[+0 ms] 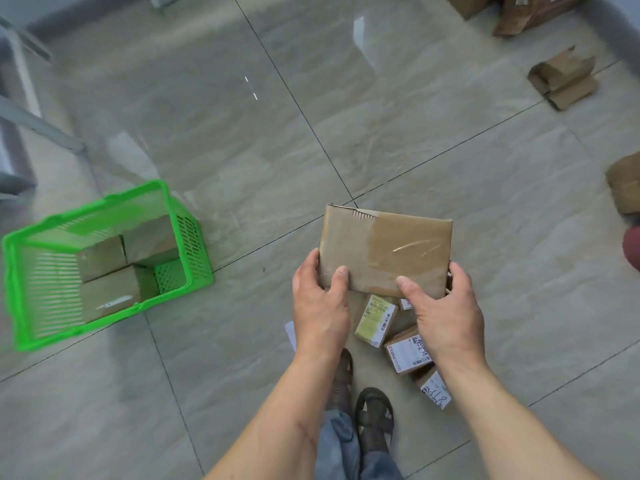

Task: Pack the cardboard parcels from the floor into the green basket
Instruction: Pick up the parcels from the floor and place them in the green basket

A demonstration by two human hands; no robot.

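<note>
Transfer step in hand: left hand and right hand grip a flat parcel, held aloft right of the green basket. Next, carry it left, lower beside parcels inside.

Large grey-beige floor tiles with faint marbled veining cover the room, split by thin dark grout lines that cross near the middle. The surface is glossy — pale patches of reflected light lie on it at the top. At the left edge stands a grey metal frame — slanted legs resting on the tiles.
</note>
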